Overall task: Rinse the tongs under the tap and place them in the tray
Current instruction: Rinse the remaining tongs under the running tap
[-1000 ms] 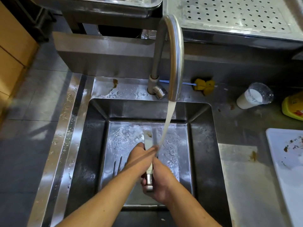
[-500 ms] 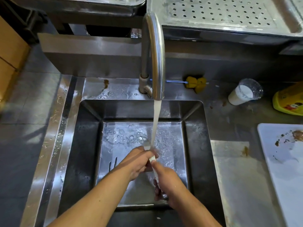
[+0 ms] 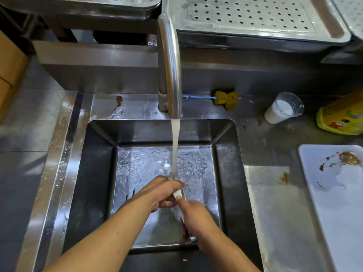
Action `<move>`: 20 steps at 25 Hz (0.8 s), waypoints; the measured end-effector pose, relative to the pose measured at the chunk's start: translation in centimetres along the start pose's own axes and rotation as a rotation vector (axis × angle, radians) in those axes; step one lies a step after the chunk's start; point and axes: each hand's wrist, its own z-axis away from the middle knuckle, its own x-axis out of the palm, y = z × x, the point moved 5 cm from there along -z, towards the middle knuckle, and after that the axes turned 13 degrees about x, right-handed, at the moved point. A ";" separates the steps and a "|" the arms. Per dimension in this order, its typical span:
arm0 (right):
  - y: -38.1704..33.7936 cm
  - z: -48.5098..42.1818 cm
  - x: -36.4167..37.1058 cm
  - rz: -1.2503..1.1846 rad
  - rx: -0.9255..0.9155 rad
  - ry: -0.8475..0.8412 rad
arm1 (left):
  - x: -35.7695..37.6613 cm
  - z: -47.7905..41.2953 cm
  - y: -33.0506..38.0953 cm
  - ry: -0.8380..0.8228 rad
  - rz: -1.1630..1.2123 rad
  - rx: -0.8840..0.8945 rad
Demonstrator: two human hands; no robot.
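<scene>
"What was the biggest thing there?"

"The steel table, with a deep sink set in it. A tray full of holes sat far off on the right, up behind the sink."

"And the tap?"

"The tap bent over the sink, and water ran down from it."

"Where were the tongs?"

"The tongs were low in the sink, right under the water. The left grip was curled round their far end. The right grip was closed round their near end."
</scene>
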 end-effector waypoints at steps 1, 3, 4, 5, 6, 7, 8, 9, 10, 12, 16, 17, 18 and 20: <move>-0.1 0.0 -0.1 0.053 -0.028 0.055 | -0.1 0.0 0.0 0.014 -0.093 0.001; -0.3 0.2 0.2 0.049 -0.063 0.101 | -0.8 -0.4 0.5 0.119 -0.327 -0.004; -0.2 0.2 0.5 -0.028 -0.057 0.056 | -1.0 -0.7 0.6 0.157 -0.452 -0.006; -0.2 0.3 0.9 -0.127 -0.039 -0.021 | -1.2 -0.9 0.7 0.179 -0.541 0.000; -0.3 0.3 1.3 -0.227 -0.015 -0.099 | -1.4 -1.3 0.5 0.190 -0.576 0.011; -0.5 0.5 1.3 -0.304 0.005 -0.153 | -1.6 -1.9 0.4 0.212 -0.550 0.008; -0.8 0.6 1.1 -0.357 0.017 -0.174 | -1.6 -2.4 0.5 0.244 -0.468 0.009; -1.0 0.8 0.8 -0.401 0.027 -0.178 | -1.6 -2.8 0.4 0.254 -0.404 0.000; -1.1 1.0 0.5 -0.434 0.035 -0.180 | -1.2 -2.9 0.5 0.222 -0.373 0.008; -1.2 1.4 0.0 -0.412 0.015 -0.165 | -0.6 -2.6 0.8 0.103 -0.448 0.027; -0.6 1.9 -0.6 -0.048 -0.148 0.064 | -0.5 -2.7 1.4 0.090 -0.612 -0.038; -0.6 2.0 -0.6 0.027 -0.180 0.096 | -0.5 -2.7 1.3 0.098 -0.648 -0.037; -0.5 2.1 -0.5 0.074 -0.191 0.109 | -0.4 -2.9 1.0 0.091 -0.650 -0.013; -0.3 2.1 -0.5 0.097 -0.181 0.125 | 0.7 -3.0 0.0 -0.035 -0.503 0.016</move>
